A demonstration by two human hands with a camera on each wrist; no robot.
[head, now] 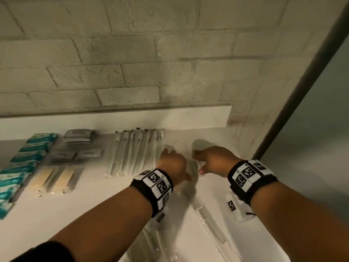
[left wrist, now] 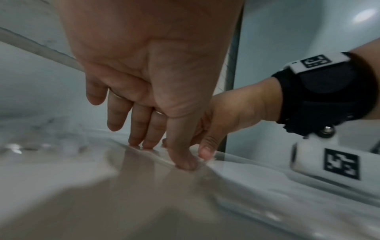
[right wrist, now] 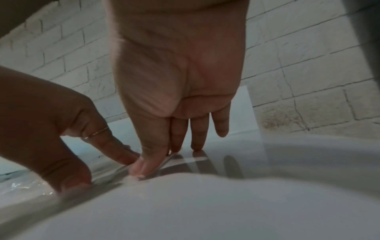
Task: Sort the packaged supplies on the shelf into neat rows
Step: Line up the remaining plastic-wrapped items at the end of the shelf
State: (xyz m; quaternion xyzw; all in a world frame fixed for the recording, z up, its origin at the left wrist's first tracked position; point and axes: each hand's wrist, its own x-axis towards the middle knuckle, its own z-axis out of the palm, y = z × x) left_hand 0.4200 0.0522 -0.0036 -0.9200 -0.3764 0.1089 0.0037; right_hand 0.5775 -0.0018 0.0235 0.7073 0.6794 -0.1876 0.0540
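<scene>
A thin clear-wrapped packet (head: 190, 164) is pinned flat on the white shelf (head: 207, 118), just right of the row of wrapped toothbrushes (head: 137, 152). The left hand (head: 172, 162) is spread, fingers near straight, fingertips (left wrist: 135, 142) and thumb pressed down on the film; nothing is gripped. The right hand (head: 215, 159) is likewise flat and extended, fingertips (right wrist: 196, 147) and thumb touching the same wrap from the other side.

The packet is judged very light, limp and slick: the film is glossy and wrinkles under the thumbs. It likely slides easily on the smooth shelf, so it is best nudged by its edges with flat fingers rather than lifted; a pinch at a sealed end would serve for lifting.

More clear-wrapped combs (head: 211, 222) lie loose nearer the body. Teal boxes (head: 22, 161), grey sachets (head: 78, 136) and yellow-backed packs (head: 54, 178) are already lined up to the left.
</scene>
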